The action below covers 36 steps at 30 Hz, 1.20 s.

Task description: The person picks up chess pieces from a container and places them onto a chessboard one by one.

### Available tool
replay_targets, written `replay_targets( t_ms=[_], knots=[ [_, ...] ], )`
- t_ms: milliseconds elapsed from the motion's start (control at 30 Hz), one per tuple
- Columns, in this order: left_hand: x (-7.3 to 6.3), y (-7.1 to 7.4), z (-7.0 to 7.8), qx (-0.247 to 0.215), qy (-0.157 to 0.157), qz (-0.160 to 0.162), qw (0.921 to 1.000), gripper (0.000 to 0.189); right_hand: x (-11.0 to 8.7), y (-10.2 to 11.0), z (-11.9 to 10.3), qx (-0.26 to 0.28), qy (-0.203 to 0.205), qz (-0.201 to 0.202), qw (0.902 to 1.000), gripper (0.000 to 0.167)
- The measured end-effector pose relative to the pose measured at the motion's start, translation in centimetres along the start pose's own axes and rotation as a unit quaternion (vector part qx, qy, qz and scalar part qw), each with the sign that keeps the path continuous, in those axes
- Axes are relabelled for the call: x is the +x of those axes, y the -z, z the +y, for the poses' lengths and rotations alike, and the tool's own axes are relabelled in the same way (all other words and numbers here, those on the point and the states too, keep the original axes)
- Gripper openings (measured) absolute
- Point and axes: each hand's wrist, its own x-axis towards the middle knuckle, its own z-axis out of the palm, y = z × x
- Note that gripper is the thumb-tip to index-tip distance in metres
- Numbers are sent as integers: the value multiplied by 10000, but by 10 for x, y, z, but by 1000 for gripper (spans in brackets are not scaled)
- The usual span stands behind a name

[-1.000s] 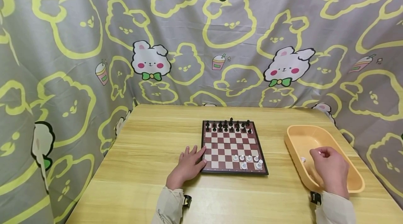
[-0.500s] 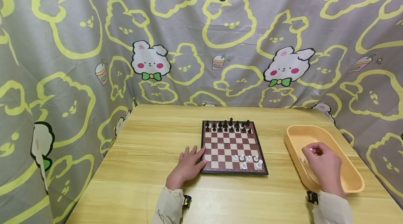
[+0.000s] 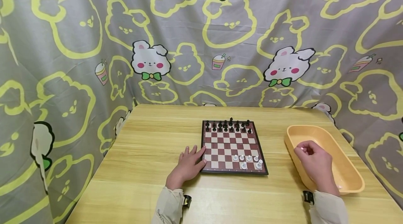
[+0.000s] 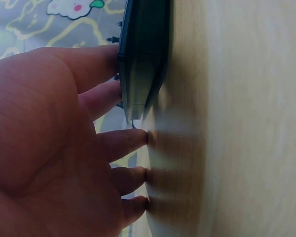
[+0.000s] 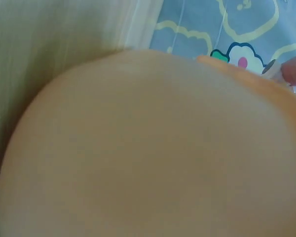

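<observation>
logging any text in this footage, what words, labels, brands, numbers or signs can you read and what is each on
No text can be read with certainty.
Chessboard: tiny pale marks along its near border, too small to read.
Left sleeve: dark marks like lettering, too small and blurred to read.
Curtain: cartoon print, no readable words.

beige sleeves (image 3: 170, 204) | small dark print (image 3: 160, 216) on left | black wrist units (image 3: 187, 201) | bare hands (image 3: 185, 167)
</observation>
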Motion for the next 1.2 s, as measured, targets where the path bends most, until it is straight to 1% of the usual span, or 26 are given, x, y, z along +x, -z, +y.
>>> replay_targets(
  t_ms=[167,433,867,1200],
  knots=[
    [0,0,0,24,-17,13,10000,55,-1,-6,-5,150,143,59,9998,4],
    [0,1,1,25,-32,43,10000,55,-4,-14,-14,215,548,46,9983,2],
    [0,1,2,6,-36,42,10000,55,-8,-23,-25,481,1033,173,9933,11],
    [0,1,2,44,-17,51,10000,55,-12,-38,-35,485,1506,-116,9873,15]
  ],
)
